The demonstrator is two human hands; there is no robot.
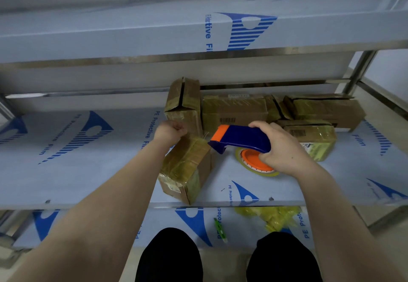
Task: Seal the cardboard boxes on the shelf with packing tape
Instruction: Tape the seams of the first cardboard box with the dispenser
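Clearly, the near box (pixel 185 166) is a light thing: small corrugated cardboard, largely wrapped in glossy yellowish tape, lying askew on the film-covered shelf (pixel 88 171) near its front edge, a little left of centre. We judge it stiff along its edges and corners but yielding in the middle of each panel. The taped faces look slick, so we would brace it at an edge or corner rather than press on a flat face.

Our left hand (pixel 170 130) sits at the box's far top edge with its fingers curled into a fist. Whether they pinch a tape end, the cardboard edge or nothing at all, we cannot tell.

Our right hand (pixel 284 149) is wrapped fully round the handle of the blue and orange tape dispenser (pixel 240 138), a firm closed hold. The dispenser looks like rigid, light plastic, and the handle is the proper place to take it. Its cutting end points left and hangs just beside the box's far right corner, apparently not touching, with thin strands of tape seeming to run between them. The tape roll (pixel 251 161) sits below the hand, close over the shelf.

Several more boxes (pixel 234 109) stand farther back, towards the right.
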